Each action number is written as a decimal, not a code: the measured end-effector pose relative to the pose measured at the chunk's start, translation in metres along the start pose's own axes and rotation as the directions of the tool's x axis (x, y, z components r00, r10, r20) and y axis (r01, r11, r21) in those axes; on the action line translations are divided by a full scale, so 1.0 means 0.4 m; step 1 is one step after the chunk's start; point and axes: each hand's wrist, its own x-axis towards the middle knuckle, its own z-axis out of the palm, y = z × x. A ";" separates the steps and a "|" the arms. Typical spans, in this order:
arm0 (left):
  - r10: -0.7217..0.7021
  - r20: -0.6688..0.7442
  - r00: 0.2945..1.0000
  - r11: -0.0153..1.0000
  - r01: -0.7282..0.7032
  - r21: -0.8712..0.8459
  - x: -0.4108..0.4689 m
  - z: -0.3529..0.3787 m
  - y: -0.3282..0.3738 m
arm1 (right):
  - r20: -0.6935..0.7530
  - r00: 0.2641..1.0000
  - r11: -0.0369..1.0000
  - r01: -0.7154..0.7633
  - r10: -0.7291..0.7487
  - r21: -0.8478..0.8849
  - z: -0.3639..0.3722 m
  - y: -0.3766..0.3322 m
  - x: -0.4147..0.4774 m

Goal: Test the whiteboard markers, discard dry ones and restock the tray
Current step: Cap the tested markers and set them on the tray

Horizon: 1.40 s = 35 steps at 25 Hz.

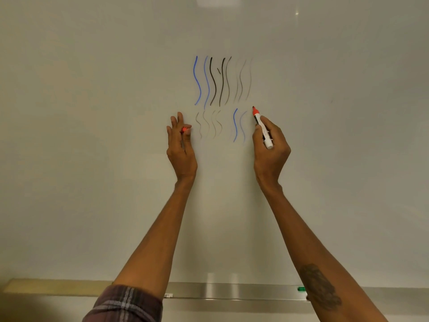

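Note:
A whiteboard [92,112] fills the view. My right hand [270,149] grips an uncapped red marker [261,126], white-bodied, its tip touching or almost touching the board just right of the test strokes. My left hand [181,145] is raised beside the strokes and pinches the marker's red cap [184,129] between thumb and fingertips. Wavy test lines [220,82] in blue, black and faint grey form an upper row, with paler grey and blue ones below. No red line shows on the board.
The metal marker tray [232,291] runs along the board's bottom edge. A green marker end [301,288] lies in it near my right forearm, and a white marker end [168,295] peeks out beside my left forearm.

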 end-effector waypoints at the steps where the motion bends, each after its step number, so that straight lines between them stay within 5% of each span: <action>1: -0.003 0.000 1.000 1.000 0.003 0.000 0.000 0.000 0.001 | 0.009 0.999 0.998 0.045 -0.044 -0.044 0.000 0.009 -0.003; 7: -0.016 -0.006 1.000 0.999 0.016 -0.028 -0.005 0.001 0.009 | -0.002 0.999 0.961 0.035 -0.037 -0.273 -0.031 0.068 -0.142; 12: -0.008 0.010 1.000 0.999 0.009 -0.041 -0.006 -0.007 0.014 | -0.119 0.989 0.970 0.060 -0.090 -0.237 -0.021 0.033 -0.063; 16: -0.019 0.037 0.999 0.999 0.020 -0.031 -0.006 -0.009 0.007 | -0.042 0.987 0.938 0.136 -0.158 -0.319 -0.022 0.035 -0.012; 19: -0.033 0.053 0.998 0.999 0.035 -0.035 -0.004 -0.014 0.007 | -0.020 0.997 0.951 0.062 -0.072 -0.303 -0.049 0.058 -0.099; 21: -0.017 0.058 0.998 0.999 0.018 -0.031 -0.007 -0.017 0.014 | -0.024 0.996 0.985 -0.093 0.091 -0.146 -0.065 0.061 -0.159; 25: -0.053 0.048 0.997 0.988 0.059 -0.144 -0.019 -0.046 0.055 | 0.238 0.850 0.813 -0.522 0.471 0.258 -0.064 0.040 -0.188; 29: -0.248 -0.079 0.965 0.951 0.228 -0.207 -0.094 -0.096 0.054 | 0.547 0.605 0.480 -0.795 0.580 0.370 -0.043 0.029 -0.223; 35: -0.714 -0.005 0.700 0.611 0.619 -0.493 -0.250 -0.153 -0.005 | 0.618 0.480 0.383 -0.876 0.622 0.294 -0.017 0.037 -0.341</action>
